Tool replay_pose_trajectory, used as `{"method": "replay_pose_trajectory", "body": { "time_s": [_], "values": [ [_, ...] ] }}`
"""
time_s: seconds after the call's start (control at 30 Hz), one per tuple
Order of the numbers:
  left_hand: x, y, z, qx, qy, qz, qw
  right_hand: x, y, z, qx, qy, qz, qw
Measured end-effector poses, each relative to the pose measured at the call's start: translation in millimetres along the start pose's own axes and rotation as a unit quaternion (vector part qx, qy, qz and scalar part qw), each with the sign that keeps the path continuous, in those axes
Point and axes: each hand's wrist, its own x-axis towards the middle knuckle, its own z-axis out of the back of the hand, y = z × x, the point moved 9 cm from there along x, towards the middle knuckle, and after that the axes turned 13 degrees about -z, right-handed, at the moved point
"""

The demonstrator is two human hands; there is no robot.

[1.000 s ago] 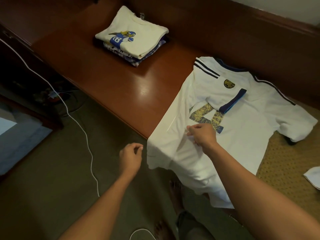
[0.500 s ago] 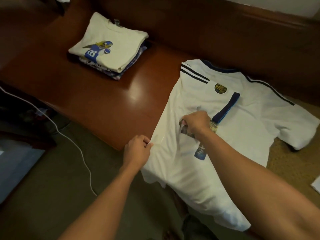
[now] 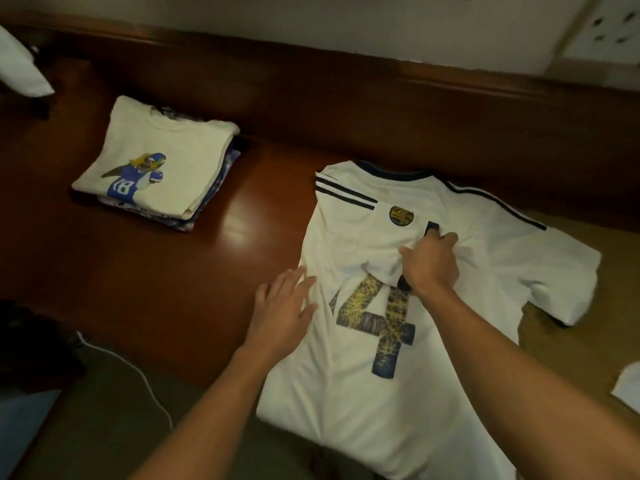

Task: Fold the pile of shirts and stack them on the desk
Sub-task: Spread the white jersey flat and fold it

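A white jersey [image 3: 363, 382] with dark shoulder stripes, a round badge and a gold-and-blue "4" lies on the brown desk [image 3: 194, 282], its hem hanging over the front edge. Its left sleeve is folded in over the chest. My right hand [image 3: 429, 263] grips that sleeve's dark cuff at mid-chest, fingers curled. Flat on the jersey's left edge rests my left hand [image 3: 282, 311], fingers spread. A stack of folded shirts [image 3: 156, 161], topped by a cream shirt with a blue football-player print, sits at the desk's back left.
A dark wooden back panel [image 3: 346, 109] runs behind the desk. A tan patterned surface [image 3: 571, 348] lies under the jersey's right sleeve, with a white cloth [image 3: 628, 389] at the right edge. A white cable [image 3: 138, 375] trails on the grey floor at lower left.
My left hand let go of the jersey's side edge and now lies flat on it. My right hand moved up the chest to the sleeve cuff, uncovering the "4".
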Motion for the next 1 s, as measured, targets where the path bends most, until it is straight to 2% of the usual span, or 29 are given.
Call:
{"method": "replay_pose_trajectory", "body": {
  "time_s": [0.13,0.27,0.33,0.43,0.53,0.67,0.73,0.87,0.93,1.0],
  "values": [
    [34,6,4,0.009,0.017,-0.018,1.000,22,14,11,-0.009,-0.008,0.036,0.999],
    [72,25,16,0.020,0.031,-0.031,0.999,39,4,39,0.104,-0.056,-0.007,0.993],
    [99,36,25,-0.006,0.020,-0.029,0.999,45,-4,32,0.109,-0.025,-0.047,0.993],
    [148,52,42,-0.097,-0.041,-0.044,0.993,48,-16,14,0.096,0.039,-0.120,0.987],
    [196,61,61,-0.191,-0.077,-0.062,0.977,45,-15,2,0.098,0.062,-0.127,0.985],
    [249,64,60,-0.128,0.036,-0.093,0.987,41,-9,3,0.120,0.072,-0.097,0.985],
    [266,63,64,-0.099,0.059,-0.121,0.986,41,-12,11,0.150,0.080,-0.103,0.980],
    [280,62,93,-0.165,-0.008,-0.106,0.980,43,-32,41,0.212,0.002,-0.123,0.970],
    [280,56,98,-0.191,-0.032,-0.112,0.975,43,-39,42,0.181,-0.015,-0.129,0.975],
    [281,55,98,-0.185,-0.051,-0.117,0.974,39,-42,30,0.114,0.003,-0.133,0.985]
  ]
}}
